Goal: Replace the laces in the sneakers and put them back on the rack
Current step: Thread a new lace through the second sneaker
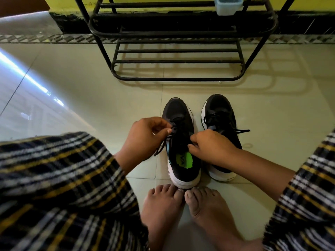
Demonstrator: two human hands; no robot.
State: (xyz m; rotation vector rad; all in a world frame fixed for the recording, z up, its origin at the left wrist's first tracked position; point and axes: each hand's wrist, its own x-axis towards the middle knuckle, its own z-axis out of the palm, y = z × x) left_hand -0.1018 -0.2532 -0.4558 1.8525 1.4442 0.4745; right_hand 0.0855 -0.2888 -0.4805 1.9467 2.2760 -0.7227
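Black white-soled sneaker (pixel 178 142), on floor before black metal rack (pixel 178 51): your left hand (pixel 145 136) and right hand (pixel 212 145) each pinch its black lace (pixel 160 146). Step, probably: lacing or tying. Next: draw ends even.

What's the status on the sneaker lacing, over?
Left hand and right hand each pinch black lace on the left sneaker. Right sneaker beside it on the floor, lace loose. Rack ahead, nothing in the way.
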